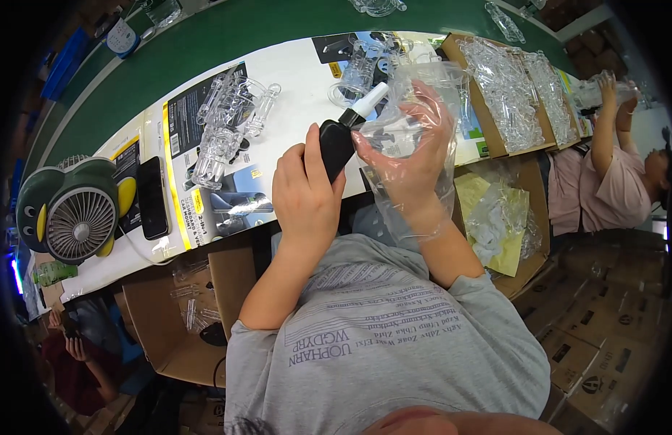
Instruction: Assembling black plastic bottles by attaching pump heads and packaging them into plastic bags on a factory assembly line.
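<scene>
A black handheld device, flat-sided with a white cone-shaped tip, is in my left hand, the fingers closed round its body. The tip points up and to the right. Around my right hand lies a clear plastic bag, which reaches down to the wrist. Inside it, my right thumb and fingers are spread in a wide curve. The thumb comes close to the device's neck; whether they touch I cannot tell. Just beyond the bag are clear plastic parts, partly hidden by it.
Clear plastic parts lie on the printed sheets at left, near a phone and a green fan. A carton of clear parts stands at right. Below are an open box and a box of wrappings. Other people sit on both sides.
</scene>
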`<state>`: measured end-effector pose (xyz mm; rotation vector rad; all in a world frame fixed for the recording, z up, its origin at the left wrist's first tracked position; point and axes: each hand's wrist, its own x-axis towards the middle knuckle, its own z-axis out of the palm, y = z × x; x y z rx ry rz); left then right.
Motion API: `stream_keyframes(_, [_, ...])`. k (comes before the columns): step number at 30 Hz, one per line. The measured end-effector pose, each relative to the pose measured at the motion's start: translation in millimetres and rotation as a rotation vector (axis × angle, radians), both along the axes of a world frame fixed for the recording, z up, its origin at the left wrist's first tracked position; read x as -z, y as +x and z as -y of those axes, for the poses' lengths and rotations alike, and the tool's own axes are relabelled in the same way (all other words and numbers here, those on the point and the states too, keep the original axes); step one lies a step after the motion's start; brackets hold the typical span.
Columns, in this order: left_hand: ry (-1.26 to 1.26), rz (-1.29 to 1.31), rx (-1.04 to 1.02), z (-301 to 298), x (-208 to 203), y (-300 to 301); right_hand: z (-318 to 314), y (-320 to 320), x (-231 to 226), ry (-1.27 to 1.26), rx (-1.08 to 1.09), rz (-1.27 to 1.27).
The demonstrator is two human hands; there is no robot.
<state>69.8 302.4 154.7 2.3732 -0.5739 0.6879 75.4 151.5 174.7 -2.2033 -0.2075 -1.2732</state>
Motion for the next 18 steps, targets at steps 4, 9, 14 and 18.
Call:
stream_keyframes(4, [0.003,-0.012,-0.006,0.8,2.4,-1.0,-0.9,0.5,-3.5,-0.092,-0.003,-0.047])
stream_keyframes(9, [0.015,-0.018,-0.006,0.5,1.8,-0.3,-7.5,7.8,0.4,0.245,-0.163,-0.104])
stream_keyframes(14, [-0.001,-0.054,0.014,0.4,1.4,0.2,1.0,8.4,14.1,0.471,-0.245,-0.241])
stream_keyframes(18, [-0.033,-0.092,0.032,-1.8,5.2,2.5,2.1,8.0,3.7,0.828,-0.414,-0.276])
